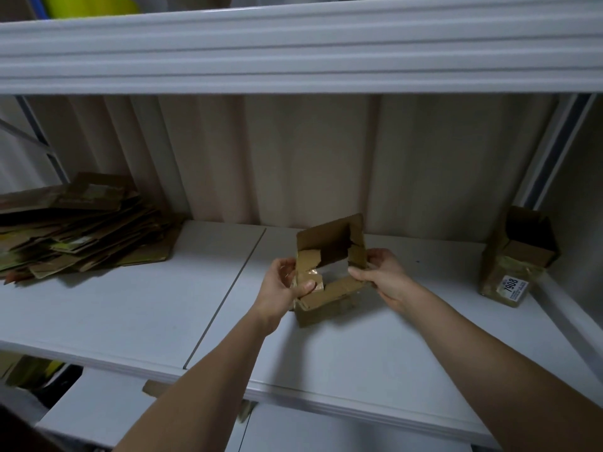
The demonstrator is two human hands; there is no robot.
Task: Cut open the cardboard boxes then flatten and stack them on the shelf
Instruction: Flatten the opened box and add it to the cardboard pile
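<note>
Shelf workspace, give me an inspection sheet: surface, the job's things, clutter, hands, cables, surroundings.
Surface: white shelf with a seam between two panels.
Job's things: small cardboard box, opened at both ends so the shelf shows through it, held above the shelf; pile of flattened cardboard at the left; another open box with a 7908 label standing at the right.
Clutter: nothing seen.
Hands: left hand grips the box's left side, thumb on a flap; right hand grips its right side.
Cables: nothing seen.
Surroundings: corrugated back wall; upper shelf overhead; a cutter is not in view.
</note>
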